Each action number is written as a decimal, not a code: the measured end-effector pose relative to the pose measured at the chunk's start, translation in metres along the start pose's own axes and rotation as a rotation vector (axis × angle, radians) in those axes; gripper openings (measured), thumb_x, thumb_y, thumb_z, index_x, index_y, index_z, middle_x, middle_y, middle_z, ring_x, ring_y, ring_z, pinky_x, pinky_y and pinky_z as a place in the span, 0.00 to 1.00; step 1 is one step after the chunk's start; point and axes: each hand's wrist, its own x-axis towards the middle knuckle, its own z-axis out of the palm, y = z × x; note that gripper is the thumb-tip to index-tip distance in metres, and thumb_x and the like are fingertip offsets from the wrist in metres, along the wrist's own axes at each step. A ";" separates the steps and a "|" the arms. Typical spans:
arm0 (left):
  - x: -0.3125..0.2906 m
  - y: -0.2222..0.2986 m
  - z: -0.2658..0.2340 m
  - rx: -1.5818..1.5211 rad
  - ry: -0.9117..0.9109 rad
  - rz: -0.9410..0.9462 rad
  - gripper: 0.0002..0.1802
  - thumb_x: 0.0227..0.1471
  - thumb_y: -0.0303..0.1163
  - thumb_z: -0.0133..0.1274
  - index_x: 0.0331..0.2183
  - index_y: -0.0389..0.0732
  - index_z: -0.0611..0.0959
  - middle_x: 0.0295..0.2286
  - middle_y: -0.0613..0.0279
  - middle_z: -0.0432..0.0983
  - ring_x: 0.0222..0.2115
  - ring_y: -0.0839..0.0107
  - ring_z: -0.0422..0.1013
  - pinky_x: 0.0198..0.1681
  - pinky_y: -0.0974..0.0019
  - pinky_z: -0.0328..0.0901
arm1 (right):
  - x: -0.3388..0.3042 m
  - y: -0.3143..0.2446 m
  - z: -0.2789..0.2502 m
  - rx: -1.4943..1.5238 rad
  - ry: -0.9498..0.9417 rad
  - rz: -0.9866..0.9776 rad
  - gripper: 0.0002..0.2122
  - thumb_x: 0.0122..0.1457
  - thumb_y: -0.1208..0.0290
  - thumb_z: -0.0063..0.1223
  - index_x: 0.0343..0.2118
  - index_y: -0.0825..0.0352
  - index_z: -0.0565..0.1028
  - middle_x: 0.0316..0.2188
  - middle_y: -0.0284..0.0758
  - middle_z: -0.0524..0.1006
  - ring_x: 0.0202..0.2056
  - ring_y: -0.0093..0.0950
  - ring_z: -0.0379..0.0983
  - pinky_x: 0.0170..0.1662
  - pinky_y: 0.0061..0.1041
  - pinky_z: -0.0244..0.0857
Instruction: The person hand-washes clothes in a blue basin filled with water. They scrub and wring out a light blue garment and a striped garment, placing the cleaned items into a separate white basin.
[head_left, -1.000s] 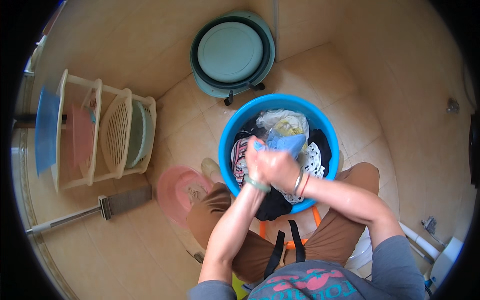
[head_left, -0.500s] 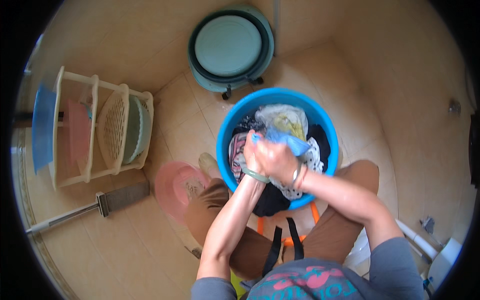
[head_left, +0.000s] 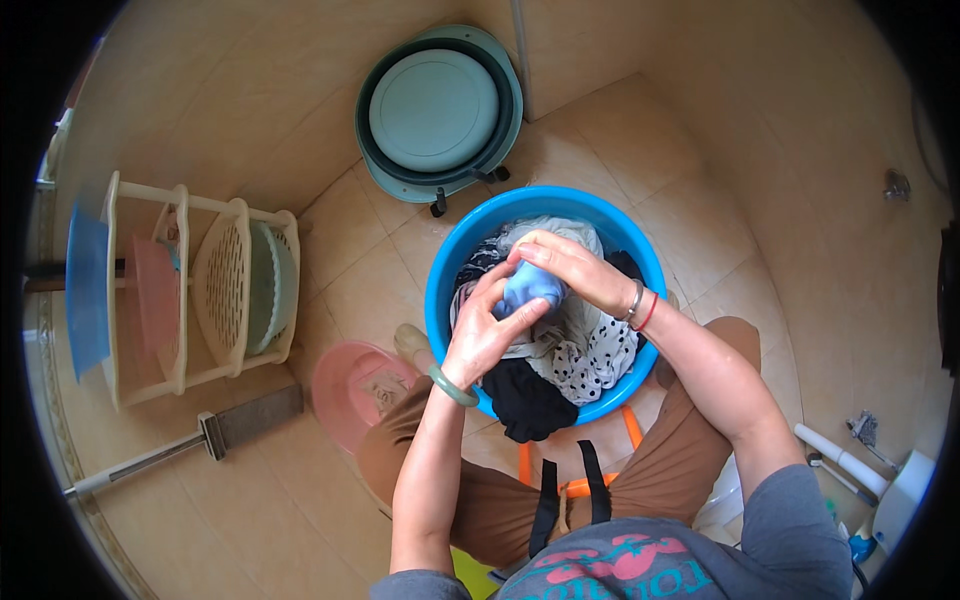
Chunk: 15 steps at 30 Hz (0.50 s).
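Between my two hands is a balled-up blue cloth [head_left: 530,287], held above a pile of laundry. My left hand [head_left: 485,325] curls round its near left side, thumb against the cloth. Cupped over its top right is my right hand [head_left: 580,272], fingers together and meeting the left fingertips. The bright blue basin [head_left: 653,275] below is full of clothes. A white cloth with black dots [head_left: 605,355] lies at its right, and a black garment [head_left: 530,400] hangs over the near rim. White fabric [head_left: 580,232] is heaped at the far side.
A pink basin [head_left: 335,385] stands on the floor at the left, beside my foot. A cream rack [head_left: 180,290] holding several basins is at the far left, above a flat mop [head_left: 250,420]. Folded green basins [head_left: 435,110] lean on the back wall. White pipework [head_left: 845,460] is at right.
My hands have moved apart from a tight clasp and now cup the blue cloth, which has gone from trailing loose to a ball. The view has shifted slightly.
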 end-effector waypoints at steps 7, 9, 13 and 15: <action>0.005 0.040 -0.007 -0.570 0.302 -0.091 0.09 0.61 0.35 0.48 0.35 0.40 0.75 0.29 0.73 0.69 0.28 0.86 0.61 0.30 0.79 0.58 | -0.010 0.016 0.007 -0.715 0.160 -0.120 0.29 0.50 0.54 0.63 0.50 0.68 0.67 0.46 0.43 0.71 0.50 0.35 0.67 0.54 0.31 0.60; 0.002 0.051 -0.011 -0.725 0.312 -0.138 0.09 0.61 0.35 0.48 0.38 0.40 0.76 0.30 0.72 0.71 0.29 0.86 0.63 0.32 0.79 0.60 | -0.012 0.045 0.008 -0.795 0.259 -0.016 0.30 0.50 0.53 0.61 0.50 0.68 0.67 0.45 0.42 0.72 0.48 0.38 0.68 0.54 0.34 0.60; 0.000 0.067 -0.021 -1.003 0.293 -0.200 0.12 0.60 0.36 0.49 0.41 0.39 0.76 0.34 0.68 0.74 0.34 0.81 0.69 0.38 0.75 0.65 | -0.009 0.056 0.018 -0.559 0.268 0.008 0.18 0.54 0.63 0.54 0.44 0.70 0.72 0.41 0.42 0.74 0.45 0.37 0.71 0.50 0.32 0.63; 0.000 0.063 -0.026 -1.140 0.270 -0.241 0.14 0.59 0.37 0.49 0.43 0.39 0.76 0.36 0.65 0.75 0.37 0.77 0.71 0.43 0.71 0.65 | -0.005 0.057 0.015 -0.382 0.258 0.228 0.12 0.57 0.68 0.46 0.39 0.69 0.75 0.33 0.40 0.76 0.39 0.30 0.73 0.45 0.28 0.65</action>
